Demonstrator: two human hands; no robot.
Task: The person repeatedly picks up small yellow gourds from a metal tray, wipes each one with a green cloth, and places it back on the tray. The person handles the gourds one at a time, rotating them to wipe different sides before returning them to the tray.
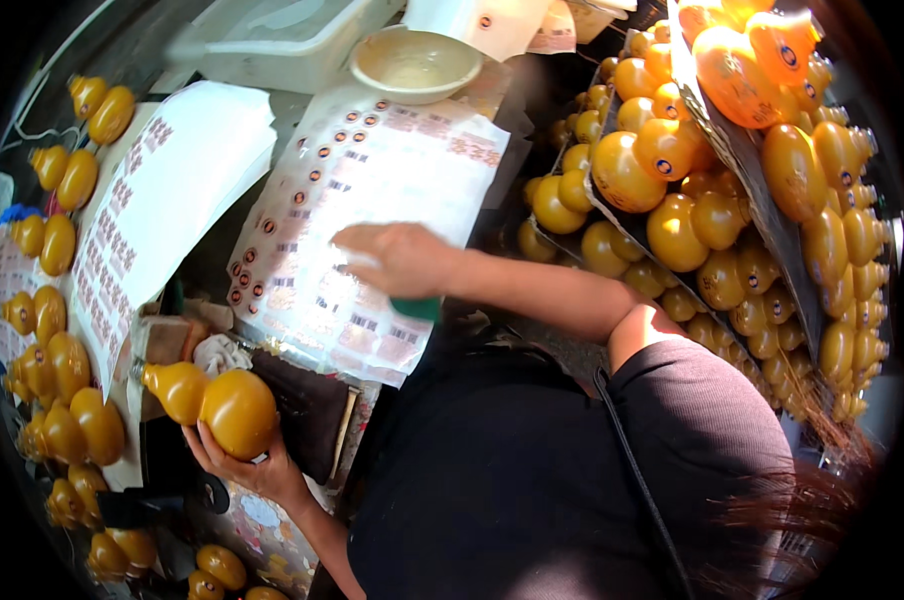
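Note:
At the lower left, my left hand (244,468) is closed from below around a gourd-shaped bottle (238,412). The bottle is amber yellow and glossy, lies on its side, and has its narrow neck toward the left. My right hand (397,255) is over a white sheet of printed stickers (307,215), and motion smears its fingers. A green piece (416,307) shows under the heel of that hand; whether it is gripped cannot be made out. Round dark emblems and small printed patches cover the sheet in rows.
Beyond the sticker sheet stand a pale bowl (415,62) and a clear plastic tub (282,35). More printed sheets (177,170) lie to the left, beside a column of amber gourd bottles (57,245). Cardboard-divided stacks of similar bottles (677,230) rise on the right, close to my right arm.

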